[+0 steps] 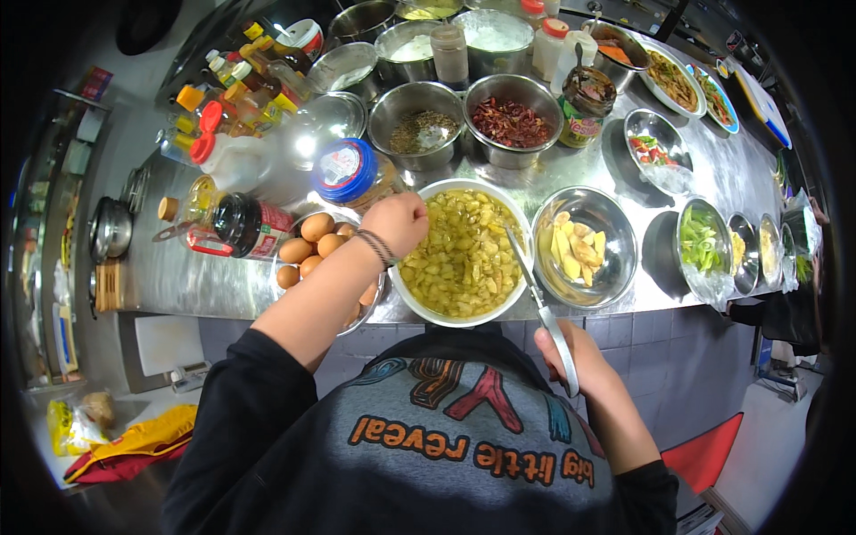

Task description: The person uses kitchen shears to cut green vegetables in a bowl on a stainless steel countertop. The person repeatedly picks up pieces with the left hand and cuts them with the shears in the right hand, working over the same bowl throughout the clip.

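My left hand (pixel 396 226) is curled into a fist over the left rim of a white bowl (pixel 409 302). Nothing shows in that fist, though its underside is hidden. Chopped yellow-green pickled vegetables (pixel 461 261) in liquid fill the bowl. In my right hand (pixel 574 354), below the table's front edge, are the grey handles of a pair of scissors (pixel 535 284). Their blades point up and left across the bowl's right rim, with the tips over the vegetables. Beside the fist stands a blue-lidded plastic jar (pixel 346 170). Brown eggs (pixel 317 227) lie in a bowl under my left forearm.
Right of the white bowl is a steel bowl of ginger pieces (pixel 575 251). Behind are steel pots of dried chilies (pixel 513 124) and peppercorns (pixel 418 130). Sauce bottles (pixel 254 221) crowd the left. Bowls of sliced greens (pixel 701 234) and cut peppers (pixel 652 150) stand farther right.
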Demonstrator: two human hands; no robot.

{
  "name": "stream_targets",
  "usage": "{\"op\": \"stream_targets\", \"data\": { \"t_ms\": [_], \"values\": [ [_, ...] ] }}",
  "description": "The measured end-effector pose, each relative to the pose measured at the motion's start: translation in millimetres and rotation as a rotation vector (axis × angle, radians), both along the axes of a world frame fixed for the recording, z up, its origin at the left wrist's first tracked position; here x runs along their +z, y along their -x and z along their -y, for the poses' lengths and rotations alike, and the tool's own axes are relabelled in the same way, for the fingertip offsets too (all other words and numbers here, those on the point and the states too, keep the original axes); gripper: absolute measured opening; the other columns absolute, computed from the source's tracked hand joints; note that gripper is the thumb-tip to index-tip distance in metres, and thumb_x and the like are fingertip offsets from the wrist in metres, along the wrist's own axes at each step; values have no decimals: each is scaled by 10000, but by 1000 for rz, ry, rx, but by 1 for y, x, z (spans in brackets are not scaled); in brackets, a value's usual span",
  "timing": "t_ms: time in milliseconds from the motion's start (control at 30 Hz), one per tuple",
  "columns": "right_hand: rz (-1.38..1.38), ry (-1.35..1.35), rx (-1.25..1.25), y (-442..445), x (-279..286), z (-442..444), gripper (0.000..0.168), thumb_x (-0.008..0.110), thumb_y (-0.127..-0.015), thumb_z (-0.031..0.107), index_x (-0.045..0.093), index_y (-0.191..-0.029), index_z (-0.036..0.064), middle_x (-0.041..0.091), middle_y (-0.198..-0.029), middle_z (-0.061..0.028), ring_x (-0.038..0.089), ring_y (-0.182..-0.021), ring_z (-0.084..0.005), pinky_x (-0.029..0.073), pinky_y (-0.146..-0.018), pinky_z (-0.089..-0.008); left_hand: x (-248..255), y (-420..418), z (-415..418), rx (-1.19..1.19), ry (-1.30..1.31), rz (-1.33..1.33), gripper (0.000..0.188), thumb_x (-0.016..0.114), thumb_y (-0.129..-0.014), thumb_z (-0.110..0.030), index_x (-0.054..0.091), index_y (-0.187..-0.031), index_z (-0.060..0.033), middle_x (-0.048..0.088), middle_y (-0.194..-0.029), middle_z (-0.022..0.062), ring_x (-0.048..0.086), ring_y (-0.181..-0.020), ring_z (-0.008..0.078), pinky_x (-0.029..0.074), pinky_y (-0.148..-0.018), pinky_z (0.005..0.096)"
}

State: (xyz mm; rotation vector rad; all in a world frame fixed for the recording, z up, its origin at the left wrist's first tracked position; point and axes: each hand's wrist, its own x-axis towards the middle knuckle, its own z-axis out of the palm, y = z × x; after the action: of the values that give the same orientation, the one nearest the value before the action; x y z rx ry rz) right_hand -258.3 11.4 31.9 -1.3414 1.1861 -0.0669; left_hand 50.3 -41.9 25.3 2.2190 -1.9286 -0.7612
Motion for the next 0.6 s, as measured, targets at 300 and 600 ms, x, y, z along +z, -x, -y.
{"op": "stream_targets", "data": {
  "t_ms": [300,600],
  "values": [
    [-135,119,223,-17,12,7,674,583,-752,526,484,-1021,-84,576,-914,-269,572,-875,-374,439,-758,-397,-6,19,-26,589,-351,-1408,85,459,-872,-114,405,-934,-93,530,-827,39,618,-730,172,493,-534,244],
    [-152,50,259,-25,10,9,572,592,-769,478,513,-974,-50,589,-876,-237,582,-834,-347,443,-729,-388,-17,30,-35,597,-291,-1289,44,571,-816,-88,531,-820,-72,524,-697,-6,509,-578,83,470,-561,222]
  ]
}}
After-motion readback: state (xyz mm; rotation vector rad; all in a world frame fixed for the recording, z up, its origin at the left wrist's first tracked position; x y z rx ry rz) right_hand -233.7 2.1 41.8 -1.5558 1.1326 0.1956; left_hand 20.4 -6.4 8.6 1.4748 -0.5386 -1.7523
